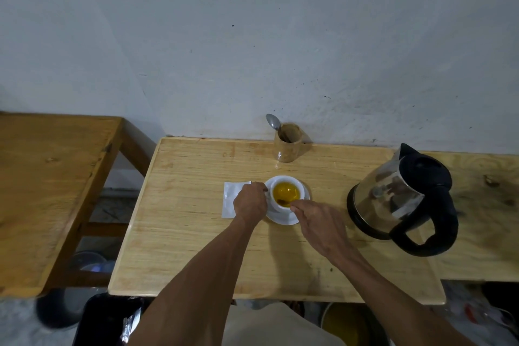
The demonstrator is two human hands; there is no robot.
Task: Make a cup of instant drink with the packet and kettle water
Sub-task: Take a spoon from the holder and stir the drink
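Observation:
A white cup (302, 189) of yellow-orange drink stands on a white saucer (283, 219) in the middle of the light wooden table (196, 233). My left hand (250, 202) is curled against the cup's left side, where the handle is hidden. My right hand (320, 225) pinches a small spoon (282, 201) whose bowl sits in the liquid at the near rim. A steel kettle (393, 194) with a black handle stands to the right, its lid closed. A flat white paper (230, 196) lies left of the cup, partly under my left hand.
A wooden holder (288, 146) with another spoon (273, 121) stands at the back by the wall. A second wooden table (42, 177) is on the left. Below the front edge are a dark bin (104, 317) with a silvery wrapper (129, 326) and a yellow bucket (348, 323).

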